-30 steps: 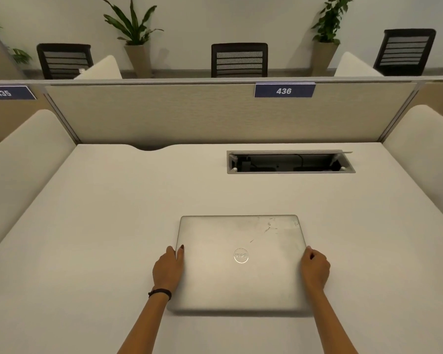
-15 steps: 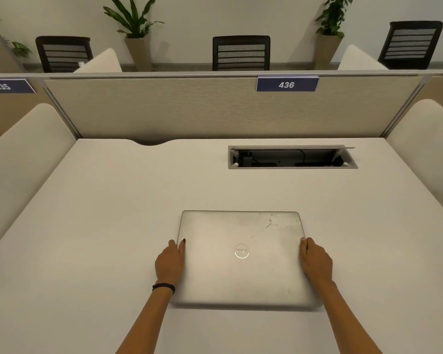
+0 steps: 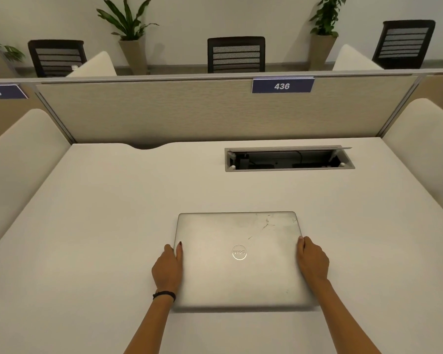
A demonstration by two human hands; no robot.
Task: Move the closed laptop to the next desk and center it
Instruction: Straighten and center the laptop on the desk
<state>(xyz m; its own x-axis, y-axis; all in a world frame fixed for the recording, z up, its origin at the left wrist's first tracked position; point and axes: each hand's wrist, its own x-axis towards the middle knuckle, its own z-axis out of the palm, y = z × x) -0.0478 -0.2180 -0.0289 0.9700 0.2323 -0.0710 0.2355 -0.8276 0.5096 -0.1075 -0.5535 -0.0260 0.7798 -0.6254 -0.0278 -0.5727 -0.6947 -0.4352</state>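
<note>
Leftmost, a blue number plate reading 435 [image 3: 3,92] is sitting on the neighbouring partition, and a pale side screen [image 3: 21,159] is bordering the white desk [image 3: 100,226] on that side. Moving inward, the left hand [image 3: 167,269] is resting against the left edge of the closed laptop [image 3: 241,261], thumb lying on top of the lid and fingers curled along the side; a thin black band [image 3: 164,294] is circling that wrist. Whether those fingers are reaching under the edge I cannot tell, but the grip is clamped on the laptop's left side. The silver laptop is lying flat on the desk, lid up, round logo [image 3: 239,252] facing the camera upside down, in the near middle of the desk surface, with scuff marks near its far right corner. Behind it, to the right of centre, an open cable tray [image 3: 289,159] is showing sockets and wires, and above that a plate marked 436 [image 3: 282,85] is hanging on the beige partition [image 3: 164,113]. Further right, the right hand [image 3: 312,259] is pressing against the laptop's right edge, fingers wrapped over the side, so this grip is likewise closed on the laptop. Rightmost, another pale side screen [image 3: 425,149] is closing off the desk.
</note>
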